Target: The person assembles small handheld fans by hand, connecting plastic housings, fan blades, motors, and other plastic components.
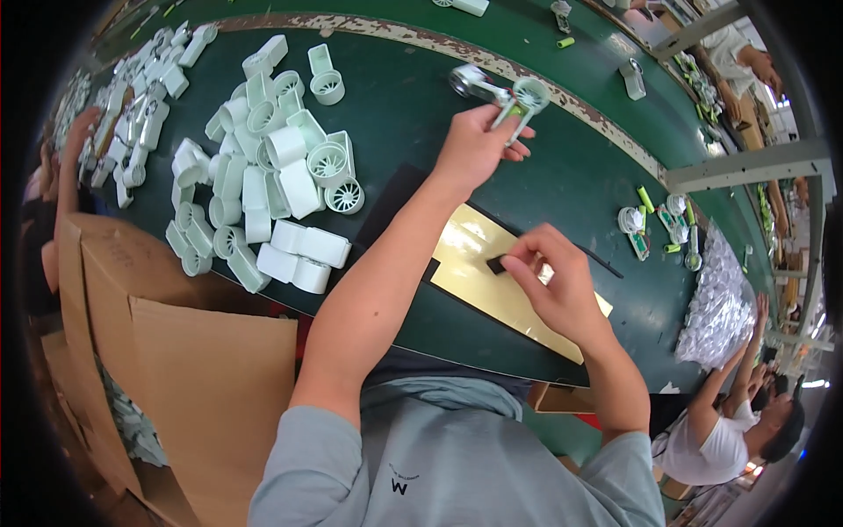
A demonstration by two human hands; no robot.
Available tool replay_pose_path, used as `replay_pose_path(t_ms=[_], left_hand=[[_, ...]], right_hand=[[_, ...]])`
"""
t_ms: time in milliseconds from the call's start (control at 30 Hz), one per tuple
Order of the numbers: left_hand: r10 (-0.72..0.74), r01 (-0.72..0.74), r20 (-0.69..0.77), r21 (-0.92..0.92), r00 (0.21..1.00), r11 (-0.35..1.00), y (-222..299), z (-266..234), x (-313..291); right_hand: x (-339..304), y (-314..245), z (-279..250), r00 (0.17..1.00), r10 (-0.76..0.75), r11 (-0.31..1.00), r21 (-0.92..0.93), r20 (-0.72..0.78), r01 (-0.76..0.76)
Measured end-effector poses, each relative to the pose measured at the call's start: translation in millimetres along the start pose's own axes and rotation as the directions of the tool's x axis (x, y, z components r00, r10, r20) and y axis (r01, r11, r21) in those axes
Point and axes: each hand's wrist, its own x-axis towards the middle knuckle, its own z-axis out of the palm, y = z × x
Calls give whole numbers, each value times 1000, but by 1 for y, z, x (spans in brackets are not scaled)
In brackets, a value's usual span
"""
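Left hand (479, 145) grips pale green casing (531, 91) beyond yellow sheet (465, 239), casing's long axis roughly near-to-far, ring end farthest; right hand (558, 281), on the near side, pinches small black pad (496, 264) over the sheet, casing lying forward of it.

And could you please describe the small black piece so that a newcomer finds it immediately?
On the dark green table, find the shiny yellow sheet in front of the person. The right hand is over it, with the small black piece at its fingertips. Unlike the long thin black strip right of that hand, it is short and stubby.
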Motion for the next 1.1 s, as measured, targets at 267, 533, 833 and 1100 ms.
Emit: replay_pose_path(t_ms=[267,533,833,1100], left_hand=[[-156,92,346,194,925,977,-11,21,-23],[-216,106,357,303,909,947,-9,27,-22],[-307,131,481,364,822,922,-8,21,-18],[-318,309,523,107,791,945,-8,20,-18]], right_hand=[[-27,18,13,957,-230,874,-470,-178,123],[-27,31,4,975,-221,918,-334,19,214],[4,33,-67,910,-248,968,-121,-332,220],[34,37,-71,955,-227,974,-71,-191,217]])
